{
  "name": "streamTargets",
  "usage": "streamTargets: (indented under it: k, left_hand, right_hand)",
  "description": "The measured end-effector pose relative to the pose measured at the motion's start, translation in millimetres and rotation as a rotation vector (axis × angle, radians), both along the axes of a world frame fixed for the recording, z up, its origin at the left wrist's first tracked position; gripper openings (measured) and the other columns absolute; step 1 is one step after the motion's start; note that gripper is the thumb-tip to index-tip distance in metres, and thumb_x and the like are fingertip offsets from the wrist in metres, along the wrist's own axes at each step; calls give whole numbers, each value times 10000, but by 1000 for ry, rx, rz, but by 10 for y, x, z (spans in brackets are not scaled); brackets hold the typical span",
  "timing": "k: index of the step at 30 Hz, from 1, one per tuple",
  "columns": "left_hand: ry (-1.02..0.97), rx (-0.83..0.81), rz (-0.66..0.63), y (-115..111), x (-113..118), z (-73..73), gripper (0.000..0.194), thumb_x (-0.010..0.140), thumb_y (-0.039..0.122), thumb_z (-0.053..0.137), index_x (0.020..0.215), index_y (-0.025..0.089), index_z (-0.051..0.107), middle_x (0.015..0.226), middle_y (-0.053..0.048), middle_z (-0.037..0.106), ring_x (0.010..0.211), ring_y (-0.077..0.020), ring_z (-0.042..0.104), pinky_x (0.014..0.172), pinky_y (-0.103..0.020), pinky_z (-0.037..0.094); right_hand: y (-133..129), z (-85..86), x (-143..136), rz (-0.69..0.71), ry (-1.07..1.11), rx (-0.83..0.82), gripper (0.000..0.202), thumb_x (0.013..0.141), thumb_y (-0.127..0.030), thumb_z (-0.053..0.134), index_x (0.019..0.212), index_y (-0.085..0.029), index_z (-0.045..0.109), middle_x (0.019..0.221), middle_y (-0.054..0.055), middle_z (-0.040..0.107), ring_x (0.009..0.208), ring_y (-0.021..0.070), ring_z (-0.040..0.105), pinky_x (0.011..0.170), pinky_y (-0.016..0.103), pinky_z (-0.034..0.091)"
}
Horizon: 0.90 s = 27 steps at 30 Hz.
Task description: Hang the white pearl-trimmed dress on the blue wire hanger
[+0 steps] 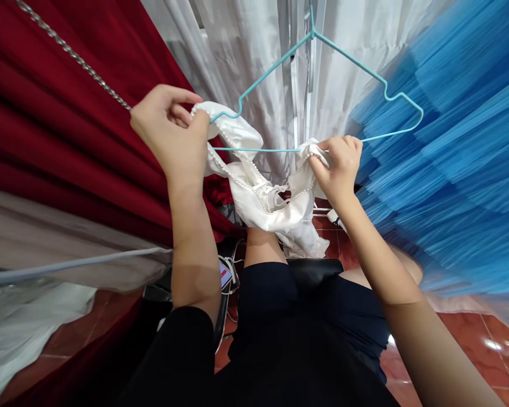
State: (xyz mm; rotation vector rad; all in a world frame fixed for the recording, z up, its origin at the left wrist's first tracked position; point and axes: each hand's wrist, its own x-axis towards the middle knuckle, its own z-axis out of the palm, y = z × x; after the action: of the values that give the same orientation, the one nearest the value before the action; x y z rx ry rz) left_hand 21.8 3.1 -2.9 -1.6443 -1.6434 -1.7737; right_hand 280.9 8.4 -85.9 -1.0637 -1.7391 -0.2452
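A white dress (pixel 275 217) with a beaded neckline hangs in front of me, partly on a light-blue hanger (pixel 275 65). At the left, my left hand (pixel 173 127) pinches one shoulder of the dress beside the hanger's left end. On the other side, my right hand (pixel 339 164) grips the opposite edge of the neckline, just below the hanger's bottom bar. That bar runs across the neck opening. The hanger's right end sticks out bare beyond my right hand. Thin white laces show inside the neckline, and the dress's lower part drops between my knees.
Red cloth (pixel 89 152) and a bead chain (pixel 76 56) are at the left. White curtains (pixel 241 51) hang behind, and blue tulle (pixel 458 164) fills the right. A phone (pixel 225 275) with white cables lies by my left leg. The floor (pixel 470 339) is red tile.
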Motion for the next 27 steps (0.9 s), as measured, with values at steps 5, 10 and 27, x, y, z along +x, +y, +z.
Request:
streamTargets:
  k: [5,10,27]
  left_hand:
    - [72,46,6,37,200,43,351,671,-161,580,826,127,709,573,68,453,505,-62,392,505,-197,310]
    - [55,16,47,289,231,-40,320,665,-172,612,779,109,715,544,72,417,493,-57,368,528,-217,302]
    - [55,6,-282,181,335,-83,238,772,-48,649,816,185,671,657,41,532,585,-90,469,546,-225,366]
  right_hand:
    - [-18,-13,14,9,15,33,182,920,-319,497,788,-194,498,745,1,502,848,189,542,977,483,402]
    - [-27,-11,62,-14,-3,24,171,913,-314,489,789,-196,498,752,5,507,854,192,555,990,493,398]
    - [5,-56,48,-67,-50,11,137,911,-301,490,826,-200,524,793,16,543,894,210,572,991,520,400]
